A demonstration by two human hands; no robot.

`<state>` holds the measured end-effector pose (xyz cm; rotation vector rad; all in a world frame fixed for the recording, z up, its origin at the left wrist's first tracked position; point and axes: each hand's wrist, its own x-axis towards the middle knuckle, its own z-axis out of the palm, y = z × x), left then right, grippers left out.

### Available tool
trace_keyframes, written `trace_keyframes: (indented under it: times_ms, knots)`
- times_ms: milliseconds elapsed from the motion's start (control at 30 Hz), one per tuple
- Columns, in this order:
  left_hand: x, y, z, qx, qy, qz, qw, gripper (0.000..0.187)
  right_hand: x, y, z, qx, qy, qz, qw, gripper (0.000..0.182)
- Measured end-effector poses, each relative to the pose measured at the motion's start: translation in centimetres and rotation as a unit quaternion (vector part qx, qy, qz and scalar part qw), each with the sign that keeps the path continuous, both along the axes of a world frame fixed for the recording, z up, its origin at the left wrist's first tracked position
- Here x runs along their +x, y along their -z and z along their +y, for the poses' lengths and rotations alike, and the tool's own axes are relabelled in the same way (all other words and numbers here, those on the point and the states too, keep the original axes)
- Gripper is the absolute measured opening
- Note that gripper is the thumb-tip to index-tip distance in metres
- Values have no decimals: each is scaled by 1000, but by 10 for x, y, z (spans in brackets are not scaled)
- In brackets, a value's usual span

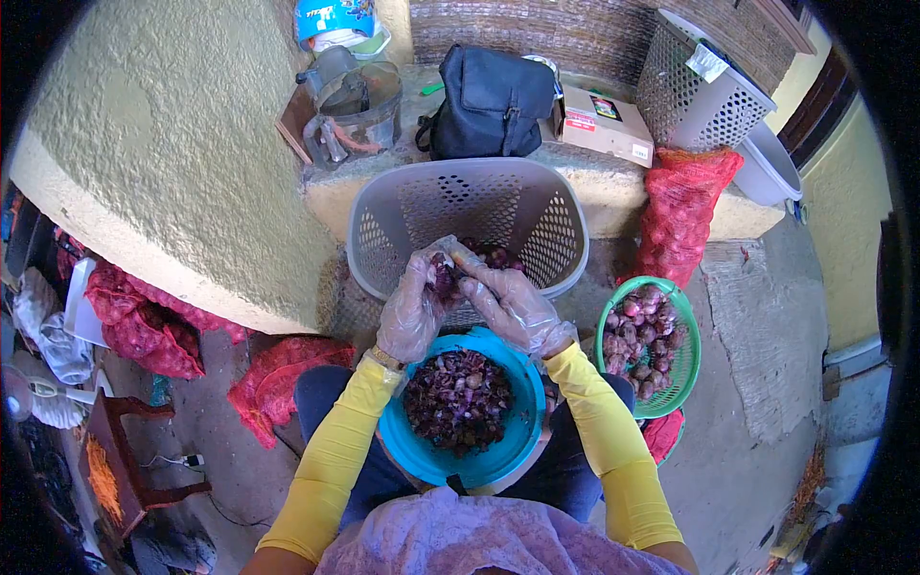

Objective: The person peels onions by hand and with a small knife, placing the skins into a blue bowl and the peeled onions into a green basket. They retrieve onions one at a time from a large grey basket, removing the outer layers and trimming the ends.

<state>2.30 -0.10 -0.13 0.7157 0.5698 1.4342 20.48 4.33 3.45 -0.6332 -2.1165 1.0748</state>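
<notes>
My left hand [414, 305], in a clear plastic glove, has its fingers wrapped round a dark purple onion [445, 281]. My right hand [513, 305], gloved the same way, touches the onion with its fingers from the other side. Both hands are above the near rim of a grey perforated basket [369, 225], where more onions [494, 255] show behind them. Nearer my body, a blue basin [529, 407] between my legs holds purple onion skins and pieces [458, 401].
A green basket [692, 356] of onions stands at the right, by a red mesh sack [678, 216]. More red sacks [278, 379] lie at the left. A black backpack [494, 101] and a cardboard box [606, 125] sit on the ledge ahead.
</notes>
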Motion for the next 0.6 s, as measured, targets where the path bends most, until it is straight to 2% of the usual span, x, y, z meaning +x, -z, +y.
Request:
trace_keyframes:
  times_ms: [67, 133, 267, 433, 600]
  knots:
    - [-1, -3, -1, 7, 16, -9, 1000, 55, 0, -1, 0, 7, 0, 2, 1000, 46]
    - [-1, -1, -1, 0, 11, -12, 1000, 55, 1, -11, -3, -88, -20, 1, 996, 46]
    - [2, -3, -1, -3, -2, -12, 1000, 55, -1, -1, -1, -65, -16, 26, 997, 44]
    - [1, -9, -2, 10, 15, -10, 1000, 54, -2, -5, -1, -102, -1, 20, 995, 44]
    - [3, -15, -4, 9, 29, -14, 999, 55, -2, 3, 1, -14, -4, 20, 1000, 45]
